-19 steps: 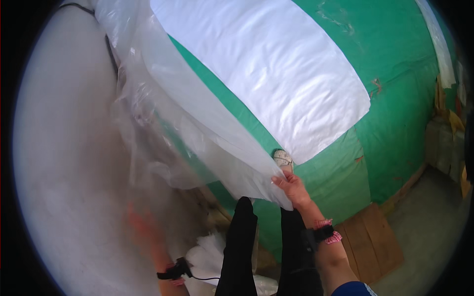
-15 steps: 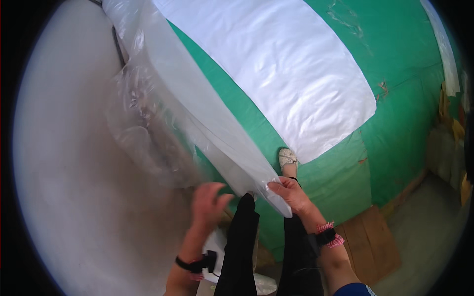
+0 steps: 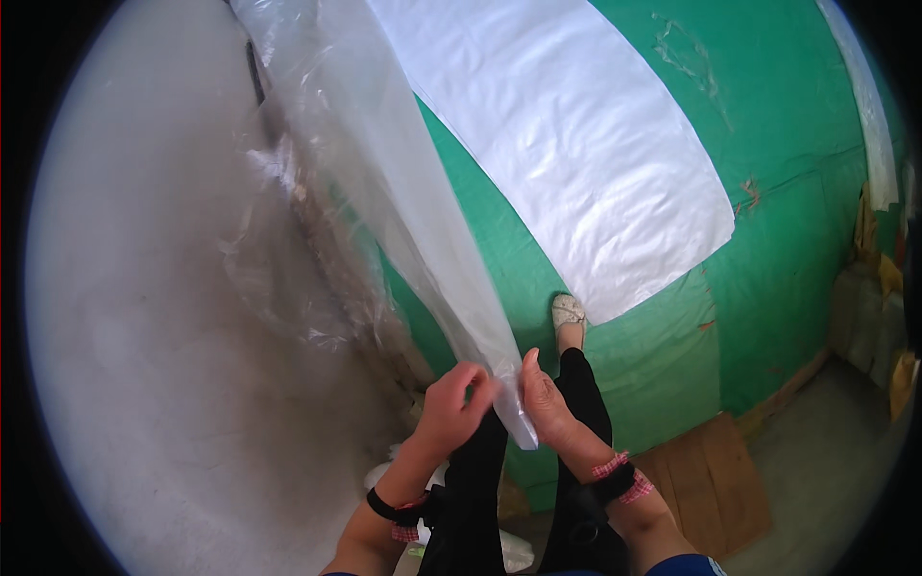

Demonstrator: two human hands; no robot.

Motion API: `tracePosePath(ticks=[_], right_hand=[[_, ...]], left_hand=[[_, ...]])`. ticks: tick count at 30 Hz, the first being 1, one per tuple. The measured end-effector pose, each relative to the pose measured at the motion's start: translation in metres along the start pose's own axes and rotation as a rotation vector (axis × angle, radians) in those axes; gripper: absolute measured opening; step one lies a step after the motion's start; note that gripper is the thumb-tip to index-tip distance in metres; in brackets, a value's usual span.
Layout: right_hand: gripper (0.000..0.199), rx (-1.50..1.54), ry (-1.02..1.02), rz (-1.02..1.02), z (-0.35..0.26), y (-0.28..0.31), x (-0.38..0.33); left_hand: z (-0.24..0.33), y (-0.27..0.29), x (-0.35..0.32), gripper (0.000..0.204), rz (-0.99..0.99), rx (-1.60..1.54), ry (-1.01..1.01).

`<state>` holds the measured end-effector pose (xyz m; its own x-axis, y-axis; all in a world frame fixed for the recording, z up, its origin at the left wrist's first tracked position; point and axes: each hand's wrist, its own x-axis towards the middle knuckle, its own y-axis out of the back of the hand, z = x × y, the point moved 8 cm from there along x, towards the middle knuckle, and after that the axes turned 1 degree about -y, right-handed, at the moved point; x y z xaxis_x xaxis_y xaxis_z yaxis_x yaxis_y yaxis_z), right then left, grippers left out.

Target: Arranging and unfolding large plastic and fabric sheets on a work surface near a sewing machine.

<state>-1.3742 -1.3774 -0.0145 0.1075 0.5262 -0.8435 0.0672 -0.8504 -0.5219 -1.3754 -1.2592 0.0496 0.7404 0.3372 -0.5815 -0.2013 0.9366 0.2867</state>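
Observation:
A long folded strip of clear plastic film runs from the far left down to its narrow end in front of my legs. My left hand is at the strip's left edge, thumb and fingers curled together against it; the fingertips are slightly blurred. On the other edge, close to the end, my right hand holds the film. Its thumb points up along the edge, while its fingers are mostly hidden behind the plastic. To the right, a white sheet lies flat and slightly wrinkled on a green ground cover.
Loose crumpled clear plastic spreads over the cover's left edge onto the grey floor. My shoe stands by the white sheet's near corner. Brown cardboard lies at lower right, and another plastic strip along the far right.
My left hand has moved right and up to the film, its fingers closing from a spread pose. The film's end has shifted left and toward me with my right hand, whose thumb has straightened.

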Motion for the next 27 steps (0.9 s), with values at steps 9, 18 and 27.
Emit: tracePosePath(ticks=[9, 18, 27], right_hand=[[0.036, 0.102, 0.057, 0.125, -0.026, -0.012, 0.003], [0.022, -0.024, 0.149, 0.189, -0.031, -0.003, 0.007], [0.027, -0.325, 0.178, -0.043, -0.04, -0.079, -0.006]], left_hand=[[0.001, 0.022, 0.011, 0.011, 0.035, 0.089, -0.117], [-0.065, 0.074, -0.001, 0.013, 0.365, -0.577, 0.285], [0.011, 0.066, -0.008, 0.012, -0.025, -0.164, -0.118]])
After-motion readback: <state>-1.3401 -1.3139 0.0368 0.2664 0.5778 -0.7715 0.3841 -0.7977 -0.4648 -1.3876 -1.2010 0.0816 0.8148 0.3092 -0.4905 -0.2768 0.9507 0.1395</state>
